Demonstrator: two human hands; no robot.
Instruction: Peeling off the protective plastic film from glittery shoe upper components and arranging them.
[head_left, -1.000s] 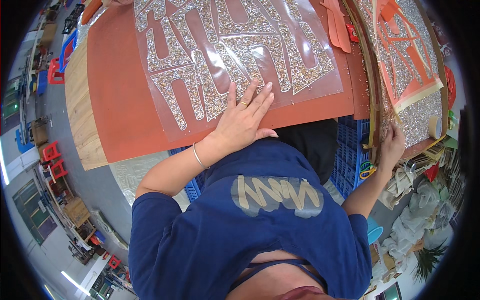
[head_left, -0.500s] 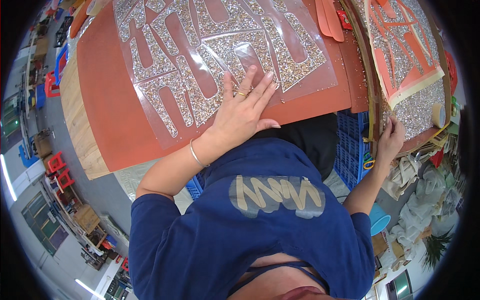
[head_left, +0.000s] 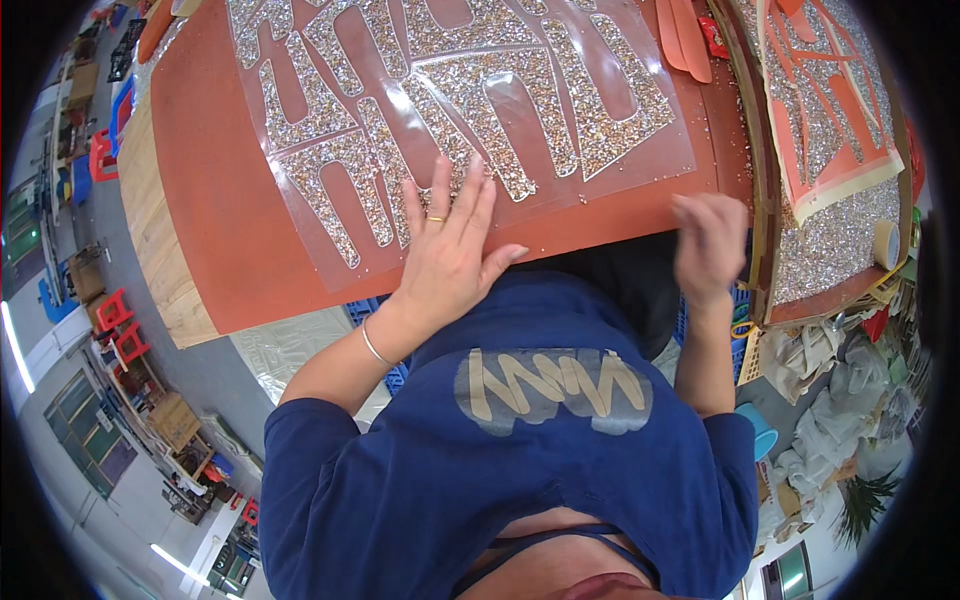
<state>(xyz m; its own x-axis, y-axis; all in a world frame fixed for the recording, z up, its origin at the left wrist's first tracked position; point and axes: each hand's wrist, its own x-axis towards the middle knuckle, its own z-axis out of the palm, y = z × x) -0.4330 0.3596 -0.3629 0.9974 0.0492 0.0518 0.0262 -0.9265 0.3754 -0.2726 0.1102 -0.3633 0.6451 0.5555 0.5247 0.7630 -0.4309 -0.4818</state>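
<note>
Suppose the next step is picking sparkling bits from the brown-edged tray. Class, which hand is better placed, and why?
Probably the right hand: it is near the tray, though too blurred to show whether it holds anything. The left hand lies spread on the clear sheet, farther from the tray.

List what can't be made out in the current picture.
All in the head view:
Bare right hand: blurred, so whether it holds anything can't be told.
Clear plastic sheet patterned with glittery grains: far end cut off by the top edge.
Flat salmon-orange strips: upper ends cut off there too.
Sheet area behind the bare left hand: hidden by it.
</note>
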